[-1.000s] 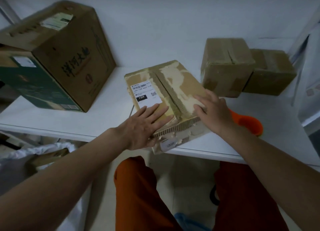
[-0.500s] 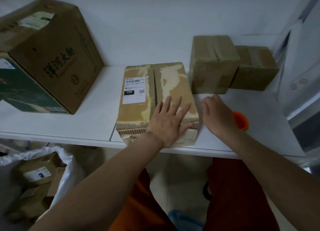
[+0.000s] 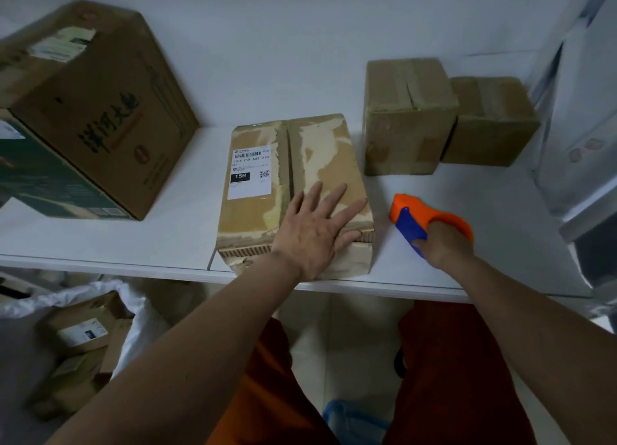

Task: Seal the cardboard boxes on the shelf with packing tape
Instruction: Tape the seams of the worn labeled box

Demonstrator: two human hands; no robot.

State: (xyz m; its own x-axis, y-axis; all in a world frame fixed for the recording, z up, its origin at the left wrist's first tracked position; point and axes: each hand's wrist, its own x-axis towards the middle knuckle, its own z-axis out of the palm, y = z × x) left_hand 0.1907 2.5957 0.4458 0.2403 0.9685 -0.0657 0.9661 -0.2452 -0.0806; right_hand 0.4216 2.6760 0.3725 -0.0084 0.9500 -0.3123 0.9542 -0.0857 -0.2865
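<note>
Flat cardboard box (image 3: 293, 190) lies at the front edge of the white shelf (image 3: 133, 244), long side running away from me, white shipping label (image 3: 250, 172) on its left top flap. Old tape patches and a centre seam show on top.

Left hand (image 3: 312, 235) rests flat on the box's near right corner, fingers (image 3: 330, 199) spread and released, pressing on the right flap; thumb side reaches toward the corrugated near edge.

Right hand (image 3: 444, 244) sits on the shelf just right of the box, apart from it, fingers clenched around the orange-and-blue tape dispenser (image 3: 420, 217). Dispenser nose points toward the back left, near the box's right side; I cannot tell if it touches.

Behind the dispenser, two small boxes (image 3: 405, 117) stand side by side against the back wall. A large printed carton (image 3: 100, 110) sits tilted at the shelf's left. Below left, a white bag (image 3: 133, 327) holds more parcels.
</note>
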